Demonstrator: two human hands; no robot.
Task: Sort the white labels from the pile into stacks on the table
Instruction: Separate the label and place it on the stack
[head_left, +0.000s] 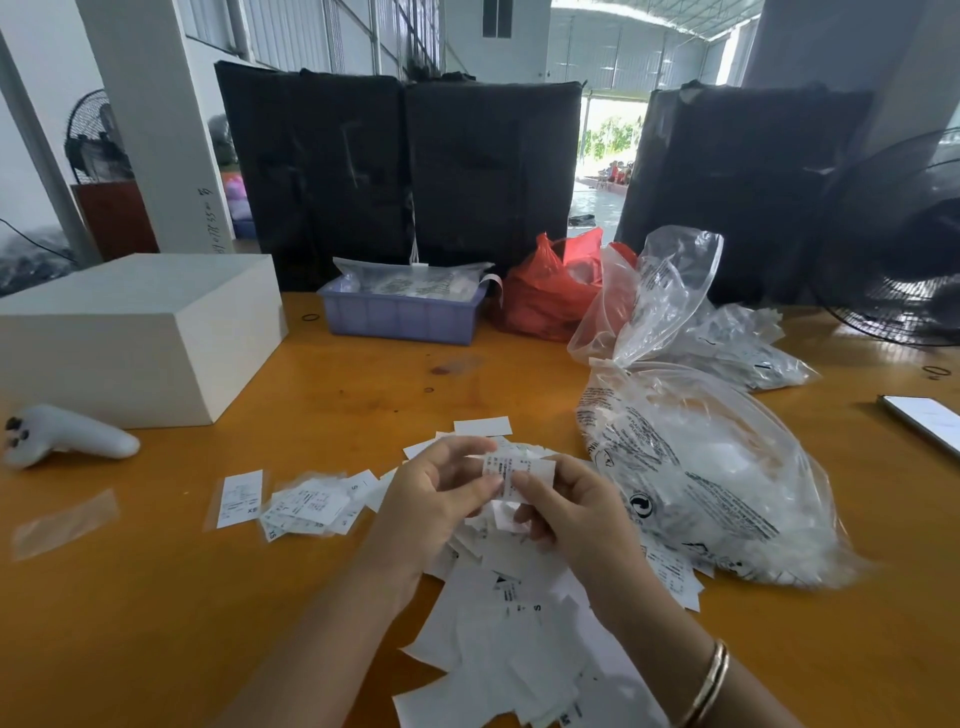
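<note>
At the tabletop's near edge, the pile (519, 639); our hands (434, 501) (569, 512) pinch one label (511, 473), light, limp, best edge-held.

Table (311, 395): wood, orange-brown, glossy, smooth. Labels (509, 623) at 6 o'clock: white, matt, paper-like; bag (701, 467) at 3 o'clock: clear, shiny plastic film, wrinkled. Tray (400, 317) at 12 o'clock: lilac plastic; box (135, 332) at 10 o'clock: white, matt.

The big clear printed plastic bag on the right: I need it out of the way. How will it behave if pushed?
The big clear printed plastic bag would probably crumple rather than slide whole: its film is wrinkled. It looks light, stuffed with thin white pieces. Its slack open neck may flop.
</note>
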